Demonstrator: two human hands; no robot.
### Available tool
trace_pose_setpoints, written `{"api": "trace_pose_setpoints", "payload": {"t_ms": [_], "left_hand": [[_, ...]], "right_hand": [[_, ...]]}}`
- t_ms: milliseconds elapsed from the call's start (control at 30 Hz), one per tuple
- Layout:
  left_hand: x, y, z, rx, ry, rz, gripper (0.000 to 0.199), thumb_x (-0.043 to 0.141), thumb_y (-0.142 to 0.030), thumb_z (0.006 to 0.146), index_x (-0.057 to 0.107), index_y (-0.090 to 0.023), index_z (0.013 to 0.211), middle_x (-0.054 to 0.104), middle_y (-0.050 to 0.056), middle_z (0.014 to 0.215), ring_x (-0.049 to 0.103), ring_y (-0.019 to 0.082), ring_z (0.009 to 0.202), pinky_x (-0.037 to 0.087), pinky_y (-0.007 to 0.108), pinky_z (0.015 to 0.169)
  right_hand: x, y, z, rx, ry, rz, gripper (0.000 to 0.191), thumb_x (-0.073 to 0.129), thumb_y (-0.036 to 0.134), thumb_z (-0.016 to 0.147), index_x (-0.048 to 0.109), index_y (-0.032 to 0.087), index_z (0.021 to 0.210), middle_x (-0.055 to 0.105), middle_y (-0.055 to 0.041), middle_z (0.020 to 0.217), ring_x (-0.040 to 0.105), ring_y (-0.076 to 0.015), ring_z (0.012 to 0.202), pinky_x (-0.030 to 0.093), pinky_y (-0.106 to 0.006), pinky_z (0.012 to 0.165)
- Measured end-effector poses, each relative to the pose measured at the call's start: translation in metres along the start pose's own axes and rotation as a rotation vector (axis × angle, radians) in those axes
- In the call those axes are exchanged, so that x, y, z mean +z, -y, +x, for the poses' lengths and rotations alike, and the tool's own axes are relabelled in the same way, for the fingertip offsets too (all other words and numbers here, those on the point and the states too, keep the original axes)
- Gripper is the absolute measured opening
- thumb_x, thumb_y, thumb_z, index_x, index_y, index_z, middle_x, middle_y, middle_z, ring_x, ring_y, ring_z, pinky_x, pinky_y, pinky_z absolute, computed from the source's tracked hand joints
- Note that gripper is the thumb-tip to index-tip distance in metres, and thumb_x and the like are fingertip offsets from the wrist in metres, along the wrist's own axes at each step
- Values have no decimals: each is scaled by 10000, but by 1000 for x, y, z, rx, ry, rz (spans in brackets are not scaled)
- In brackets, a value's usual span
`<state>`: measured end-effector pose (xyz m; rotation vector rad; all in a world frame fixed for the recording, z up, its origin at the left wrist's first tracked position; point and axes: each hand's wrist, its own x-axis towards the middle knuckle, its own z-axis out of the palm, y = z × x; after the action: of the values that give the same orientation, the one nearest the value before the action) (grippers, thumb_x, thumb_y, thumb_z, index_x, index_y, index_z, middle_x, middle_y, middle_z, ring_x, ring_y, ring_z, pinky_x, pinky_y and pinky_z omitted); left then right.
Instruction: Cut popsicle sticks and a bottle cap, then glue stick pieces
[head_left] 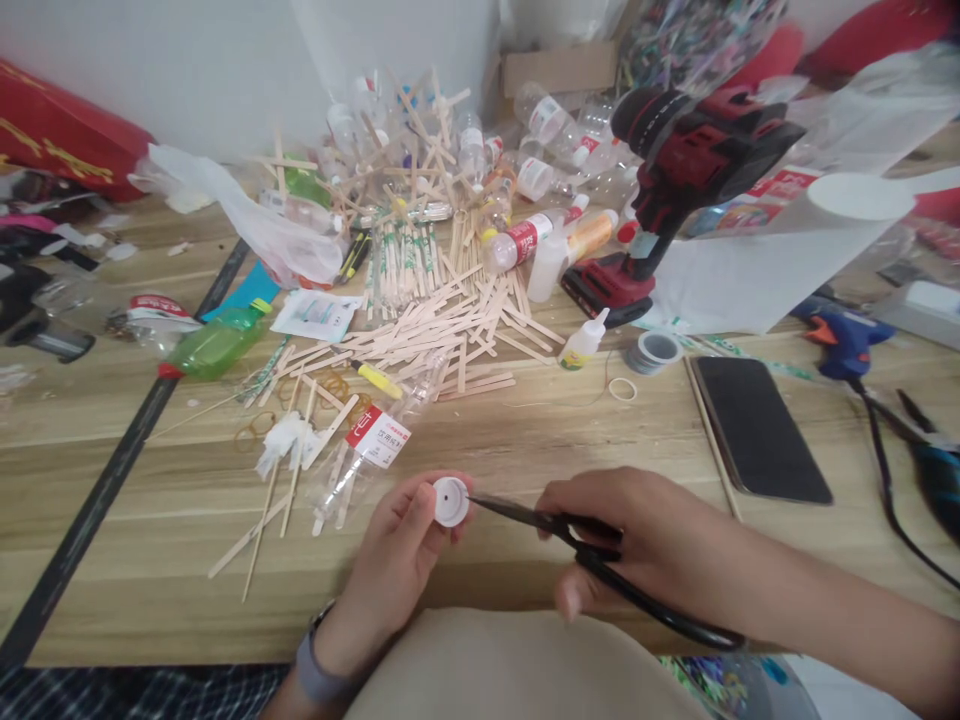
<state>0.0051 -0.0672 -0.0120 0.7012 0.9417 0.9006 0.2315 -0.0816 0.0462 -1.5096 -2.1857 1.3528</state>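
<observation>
Between the thumb and fingers of my left hand point(409, 535) is a white bottle cap point(451, 503), its hollow side turned up toward me. A small dark spot shows on the cap's inner face. My right hand point(637, 540) grips black-handled scissors point(581, 540), whose blades look closed together and point left. The tip of the blades is at the cap's right rim; whether it touches is hard to tell. A clear plastic bottle point(379, 440) with a red and white label lies just beyond my left hand.
Wooden craft sticks point(420, 330) are heaped mid-table, with plastic bottles behind. A red and black cordless drill point(660, 200) stands right of them. Nearer lie a glue bottle point(583, 340), a phone point(759, 428) and a blue glue gun point(847, 335). A green bottle point(217, 340) lies left.
</observation>
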Motion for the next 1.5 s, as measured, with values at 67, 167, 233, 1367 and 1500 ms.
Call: {"api": "trace_pose_setpoints", "payload": {"t_ms": [67, 167, 233, 1367, 1500], "left_hand": [[3, -2, 0, -27, 19, -43, 381, 741, -532, 740, 742, -185, 895, 636, 1, 678, 545, 103, 610, 440, 184, 560], [5, -2, 0, -57, 15, -77, 368, 739, -515, 751, 716, -183, 909, 614, -11, 674, 547, 98, 606, 431, 173, 538], [5, -2, 0, -73, 7, -74, 358, 725, -512, 768, 705, -176, 890, 604, -15, 666, 541, 92, 595, 424, 167, 526], [3, -2, 4, -138, -27, 166, 468, 675, -615, 739, 729, -161, 841, 587, -1, 619, 457, 113, 554, 324, 219, 500], [4, -4, 4, -153, -34, 154, 469, 694, -619, 717, 737, -167, 835, 591, 3, 629, 459, 117, 567, 336, 223, 519]], "right_hand": [[4, -3, 1, -24, -143, -238, 402, 672, 604, 771, 667, 207, 829, 576, 28, 625, 520, -144, 576, 296, -247, 523], [8, -3, 2, -121, -291, -557, 307, 732, 498, 765, 677, 220, 881, 655, -8, 706, 618, -206, 660, 298, -278, 539], [8, -1, 2, -207, -376, -724, 250, 764, 426, 750, 667, 220, 852, 653, -6, 695, 626, -216, 652, 278, -292, 517], [-3, 2, 22, -367, -300, -928, 258, 738, 442, 771, 608, 220, 745, 639, -2, 613, 584, -175, 569, 218, -290, 484], [-3, 0, 22, -323, -260, -859, 263, 767, 454, 743, 635, 229, 767, 653, 3, 627, 600, -185, 567, 228, -293, 478]]}}
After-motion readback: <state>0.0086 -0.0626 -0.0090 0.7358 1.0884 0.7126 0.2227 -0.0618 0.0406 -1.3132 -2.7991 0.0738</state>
